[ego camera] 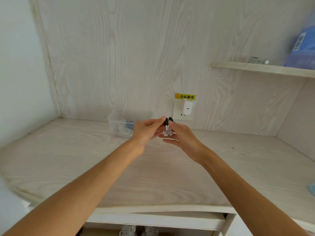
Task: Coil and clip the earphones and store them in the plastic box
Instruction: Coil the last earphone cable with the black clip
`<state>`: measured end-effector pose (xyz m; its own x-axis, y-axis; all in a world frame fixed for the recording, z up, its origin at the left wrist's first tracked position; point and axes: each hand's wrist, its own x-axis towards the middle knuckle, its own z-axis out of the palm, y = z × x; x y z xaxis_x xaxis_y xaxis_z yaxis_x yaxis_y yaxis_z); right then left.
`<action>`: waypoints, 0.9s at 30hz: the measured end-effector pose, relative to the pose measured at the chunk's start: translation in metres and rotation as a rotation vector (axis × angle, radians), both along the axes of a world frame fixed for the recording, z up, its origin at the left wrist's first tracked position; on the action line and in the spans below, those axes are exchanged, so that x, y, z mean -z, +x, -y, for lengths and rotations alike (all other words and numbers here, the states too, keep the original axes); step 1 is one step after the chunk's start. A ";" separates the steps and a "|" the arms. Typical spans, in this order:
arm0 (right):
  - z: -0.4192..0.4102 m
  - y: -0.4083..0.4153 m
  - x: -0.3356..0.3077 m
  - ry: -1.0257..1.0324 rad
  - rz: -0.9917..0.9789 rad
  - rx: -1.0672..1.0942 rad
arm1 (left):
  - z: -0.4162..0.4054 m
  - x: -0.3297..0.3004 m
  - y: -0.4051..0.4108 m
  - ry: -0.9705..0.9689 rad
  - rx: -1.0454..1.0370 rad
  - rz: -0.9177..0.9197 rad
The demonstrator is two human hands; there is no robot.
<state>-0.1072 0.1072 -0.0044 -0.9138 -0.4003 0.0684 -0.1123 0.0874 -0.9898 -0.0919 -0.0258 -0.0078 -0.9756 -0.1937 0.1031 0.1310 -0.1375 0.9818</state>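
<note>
The left hand [148, 129] and the right hand [180, 135] meet above the middle of the surface [119, 167], both curled round a small white bundle of earphones [166, 132] held between them. The left thumb and forefinger pinch at the top of the bundle, where a black clip [167, 121] stands up between the two hands; the right hand cups the bundle from the other side, its lower fingers stretched out beneath. A silver jack plug shows at the front of the coil, pointing down. Whether the clip already bites on the cord cannot be told; the loops are mostly hidden by the fingers. Just to the left, at the back of the surface against the wall, sits the clear plastic box [119, 126] with some white items already inside. Behind the hands a white charger [187, 108] is plugged into a wall socket under a yellow warning label [185, 96]. The likely slip here: if the clip catches only part of the coil, loose loops may spring free when either hand lets go, and the bundle would unravel on its way to the box.
</note>
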 end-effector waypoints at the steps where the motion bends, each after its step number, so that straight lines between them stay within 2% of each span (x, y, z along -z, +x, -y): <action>1: 0.004 0.002 -0.001 0.022 -0.011 0.003 | 0.004 -0.004 0.005 -0.043 0.009 0.001; 5: 0.015 0.009 -0.010 -0.043 0.014 -0.027 | 0.031 -0.025 0.014 -0.304 -0.059 -0.050; 8: 0.015 0.010 -0.022 -0.156 0.062 0.006 | 0.069 -0.038 0.000 -0.528 -0.398 -0.089; 10: 0.012 0.008 -0.030 -0.153 0.063 0.051 | 0.100 -0.041 -0.010 -0.764 -0.523 0.027; 12: 0.009 0.006 -0.037 -0.116 0.046 0.091 | 0.123 -0.037 -0.020 -0.871 -0.414 0.218; 15: 0.003 0.004 -0.044 -0.045 0.024 0.135 | 0.126 -0.031 -0.023 -0.717 -0.207 0.370; 17: -0.001 0.002 -0.047 0.004 0.003 0.158 | 0.120 -0.031 -0.021 -0.667 -0.177 0.378; 21: -0.013 0.001 -0.054 0.081 -0.039 0.118 | 0.098 -0.034 -0.006 -0.708 -0.086 0.362; 27: -0.032 0.007 -0.070 0.474 -0.240 0.112 | 0.056 -0.037 0.010 -1.010 0.081 0.426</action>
<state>-0.1001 0.1392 0.0657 -0.9335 -0.3392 0.1160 -0.2947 0.5420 -0.7870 -0.0820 -0.0821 0.0296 -0.9748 -0.1439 -0.1703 -0.2190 0.7623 0.6090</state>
